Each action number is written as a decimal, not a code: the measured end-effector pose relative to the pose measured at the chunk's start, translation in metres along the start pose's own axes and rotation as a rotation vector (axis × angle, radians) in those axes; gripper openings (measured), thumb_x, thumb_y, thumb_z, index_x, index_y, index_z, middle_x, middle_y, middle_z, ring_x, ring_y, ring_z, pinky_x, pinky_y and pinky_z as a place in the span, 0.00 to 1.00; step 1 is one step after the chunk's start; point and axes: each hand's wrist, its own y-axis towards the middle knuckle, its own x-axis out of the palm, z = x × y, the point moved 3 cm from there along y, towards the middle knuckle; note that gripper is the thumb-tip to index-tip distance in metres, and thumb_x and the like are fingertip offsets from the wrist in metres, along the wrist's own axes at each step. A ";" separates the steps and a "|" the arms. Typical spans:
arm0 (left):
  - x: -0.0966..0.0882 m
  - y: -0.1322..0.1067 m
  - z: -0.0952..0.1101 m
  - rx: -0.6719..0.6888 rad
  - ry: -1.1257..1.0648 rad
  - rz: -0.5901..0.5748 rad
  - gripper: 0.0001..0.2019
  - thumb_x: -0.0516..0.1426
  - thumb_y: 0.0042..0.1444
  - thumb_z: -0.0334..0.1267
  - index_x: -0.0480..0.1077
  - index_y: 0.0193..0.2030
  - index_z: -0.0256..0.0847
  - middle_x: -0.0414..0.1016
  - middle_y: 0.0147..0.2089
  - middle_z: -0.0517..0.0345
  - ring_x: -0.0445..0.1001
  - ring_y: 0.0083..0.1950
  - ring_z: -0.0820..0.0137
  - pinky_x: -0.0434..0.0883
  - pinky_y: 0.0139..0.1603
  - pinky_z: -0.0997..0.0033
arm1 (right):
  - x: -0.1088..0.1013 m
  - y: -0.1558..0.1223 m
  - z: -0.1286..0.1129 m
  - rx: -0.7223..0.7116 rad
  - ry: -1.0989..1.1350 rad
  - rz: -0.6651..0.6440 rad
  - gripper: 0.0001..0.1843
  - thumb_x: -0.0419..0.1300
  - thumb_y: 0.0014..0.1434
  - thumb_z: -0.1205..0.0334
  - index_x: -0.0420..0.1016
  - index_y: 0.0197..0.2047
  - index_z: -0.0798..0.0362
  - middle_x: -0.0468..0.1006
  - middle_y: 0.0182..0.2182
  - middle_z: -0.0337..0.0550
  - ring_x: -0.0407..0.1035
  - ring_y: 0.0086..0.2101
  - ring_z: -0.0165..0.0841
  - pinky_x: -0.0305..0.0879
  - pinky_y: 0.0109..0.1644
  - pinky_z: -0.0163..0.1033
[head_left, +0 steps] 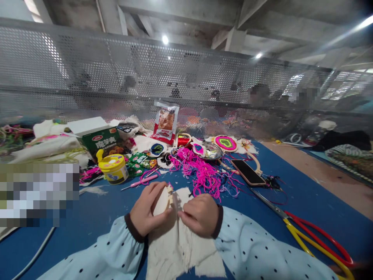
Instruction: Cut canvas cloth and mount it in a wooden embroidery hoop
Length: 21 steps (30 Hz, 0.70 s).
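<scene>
My left hand [149,212] is closed round a small wooden embroidery hoop [170,197], thumb at the near side and fingers over the far side. Cream cloth [175,251] covers the hoop and hangs down toward me with frayed edges. Curled into a loose fist, my right hand [202,214] grips the cloth just right of the hoop, its thumb and forefinger pressed on the fabric. Beyond my hands lies a tangle of pink yarn [205,175]. A pink-handled punch needle [144,181] rests on the blue tabletop, ahead of my left hand.
Large scissors [287,217] with red and yellow handles lie at right, near a phone [247,172]. A yellow tub [113,169], a green box [101,142] and a snack packet [166,122] stand at the back. Behind them rises a perforated metal screen [186,74].
</scene>
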 end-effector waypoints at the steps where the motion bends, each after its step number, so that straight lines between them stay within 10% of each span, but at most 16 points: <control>1: 0.000 0.000 0.001 0.001 0.011 0.004 0.29 0.56 0.48 0.47 0.59 0.57 0.40 0.62 0.56 0.46 0.62 0.55 0.55 0.60 0.57 0.52 | 0.000 0.000 0.000 0.009 0.017 0.003 0.14 0.51 0.58 0.58 0.67 0.23 0.53 0.72 0.18 0.37 0.64 0.20 0.27 0.47 0.26 0.37; 7: -0.004 0.001 0.007 0.030 0.088 0.000 0.30 0.56 0.47 0.48 0.59 0.57 0.39 0.62 0.55 0.45 0.63 0.54 0.55 0.62 0.55 0.54 | 0.000 0.001 0.000 0.191 0.284 -0.045 0.12 0.53 0.58 0.53 0.71 0.34 0.51 0.73 0.19 0.36 0.67 0.22 0.27 0.53 0.28 0.34; 14: -0.010 0.004 0.020 0.133 0.232 -0.017 0.30 0.58 0.45 0.48 0.59 0.55 0.38 0.62 0.52 0.44 0.62 0.52 0.55 0.63 0.52 0.55 | 0.035 -0.003 0.001 0.763 1.220 -0.182 0.22 0.61 0.48 0.43 0.63 0.35 0.52 0.68 0.16 0.30 0.62 0.14 0.25 0.56 0.16 0.29; 21: -0.011 0.004 0.024 0.159 0.253 -0.020 0.29 0.57 0.44 0.47 0.60 0.54 0.40 0.63 0.52 0.46 0.62 0.51 0.55 0.62 0.51 0.55 | 0.043 -0.001 0.000 0.880 1.379 -0.179 0.25 0.67 0.40 0.46 0.61 0.31 0.54 0.70 0.14 0.31 0.62 0.12 0.25 0.55 0.13 0.28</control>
